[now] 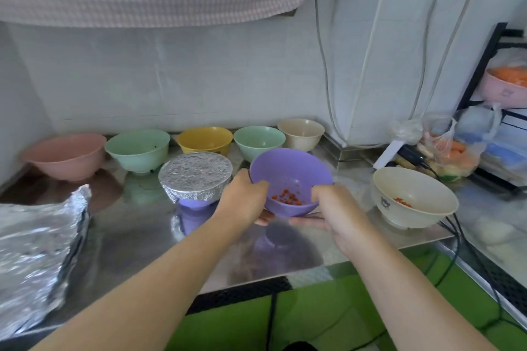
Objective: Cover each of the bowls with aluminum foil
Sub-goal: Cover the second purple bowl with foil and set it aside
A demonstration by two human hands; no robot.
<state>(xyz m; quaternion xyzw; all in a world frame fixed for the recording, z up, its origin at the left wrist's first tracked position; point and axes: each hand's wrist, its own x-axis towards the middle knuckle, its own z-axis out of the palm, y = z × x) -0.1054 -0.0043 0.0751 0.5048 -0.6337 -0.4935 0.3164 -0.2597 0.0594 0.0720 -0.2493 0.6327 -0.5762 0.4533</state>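
Purple bowl (291, 179) with red chopped bits inside, tilted and lifted above a steel counter (137, 236), gripped at its rim by the left hand (245, 196) and right hand (333, 208). Just left stands a foil-covered bowl (196, 177); loose foil sheet (37, 251) lies far left. Uncovered bowls line the wall. No readable writing anywhere.

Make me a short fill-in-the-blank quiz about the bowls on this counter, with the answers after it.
1. Both hands, left hand and right hand, hold the ____ bowl.
2. The only covered bowl is wrapped in ____.
3. The pink bowl stands at the ____ end of the back row.
4. The loose foil sheet lies on the counter's ____ side.

Answers: purple; foil; left; left
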